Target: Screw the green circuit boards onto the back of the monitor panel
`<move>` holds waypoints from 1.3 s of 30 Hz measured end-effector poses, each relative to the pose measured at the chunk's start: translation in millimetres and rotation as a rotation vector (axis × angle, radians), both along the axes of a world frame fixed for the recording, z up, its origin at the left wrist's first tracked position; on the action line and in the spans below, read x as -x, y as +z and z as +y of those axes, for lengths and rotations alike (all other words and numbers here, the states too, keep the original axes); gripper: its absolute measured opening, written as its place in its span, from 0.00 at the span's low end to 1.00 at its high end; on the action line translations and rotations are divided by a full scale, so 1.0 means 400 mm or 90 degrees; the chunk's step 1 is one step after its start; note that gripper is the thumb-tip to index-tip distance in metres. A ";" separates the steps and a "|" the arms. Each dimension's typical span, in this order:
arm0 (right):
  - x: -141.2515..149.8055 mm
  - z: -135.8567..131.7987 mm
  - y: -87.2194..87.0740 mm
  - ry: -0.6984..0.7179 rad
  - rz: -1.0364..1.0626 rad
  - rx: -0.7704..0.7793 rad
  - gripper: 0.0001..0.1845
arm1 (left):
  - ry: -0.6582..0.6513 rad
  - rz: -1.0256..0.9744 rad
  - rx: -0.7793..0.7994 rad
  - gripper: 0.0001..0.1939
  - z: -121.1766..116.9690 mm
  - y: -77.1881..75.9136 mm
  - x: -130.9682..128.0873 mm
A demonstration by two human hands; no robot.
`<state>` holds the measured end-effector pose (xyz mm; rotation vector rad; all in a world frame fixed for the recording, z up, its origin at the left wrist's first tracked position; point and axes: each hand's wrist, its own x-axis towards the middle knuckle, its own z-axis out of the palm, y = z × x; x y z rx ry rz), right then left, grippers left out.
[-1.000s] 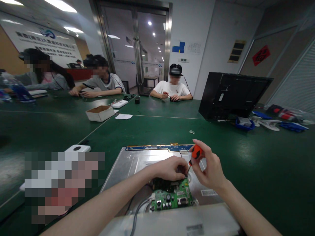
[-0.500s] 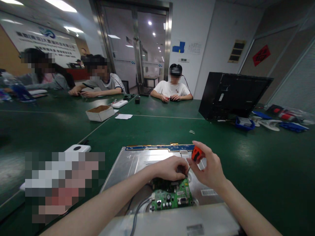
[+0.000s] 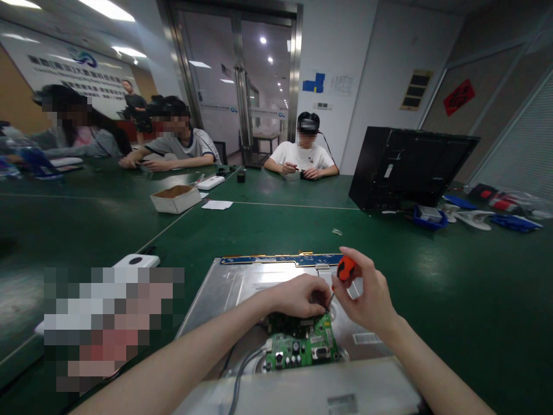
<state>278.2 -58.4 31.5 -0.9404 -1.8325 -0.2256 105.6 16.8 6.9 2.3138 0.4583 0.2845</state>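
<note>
My right hand (image 3: 367,288) grips a screwdriver by its orange and black handle (image 3: 346,268), tilted with the shaft slanting down to the left. The thin tip meets the upper right corner of a green circuit board (image 3: 305,346). At that corner the curled fingers of my left hand (image 3: 302,297) pinch close around the tip; whatever is between them is hidden. Beneath the board lies a silver metal display panel (image 3: 207,305) with a blue circuit strip (image 3: 276,260) along its far edge. A grey cable (image 3: 242,369) plugs into the board's left side.
A black monitor (image 3: 410,167) stands at the back right, beside a blue tray (image 3: 430,216). An open white box (image 3: 176,199) and a paper slip (image 3: 217,204) lie farther back on the green table (image 3: 276,230). Several people sit around it. A white device (image 3: 138,261) is at left.
The screwdriver handle has turned a little in my right fingers, and the fingers have shifted slightly. My left hand keeps its place. Far left, a standing person has come into view.
</note>
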 end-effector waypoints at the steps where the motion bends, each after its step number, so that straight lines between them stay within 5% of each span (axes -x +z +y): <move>1: 0.000 0.001 -0.001 -0.001 0.001 -0.006 0.28 | 0.001 0.000 0.000 0.09 0.001 -0.002 0.000; 39: -0.005 -0.005 0.000 0.015 -0.011 0.032 0.29 | -0.003 -0.004 0.001 0.09 -0.004 0.009 -0.001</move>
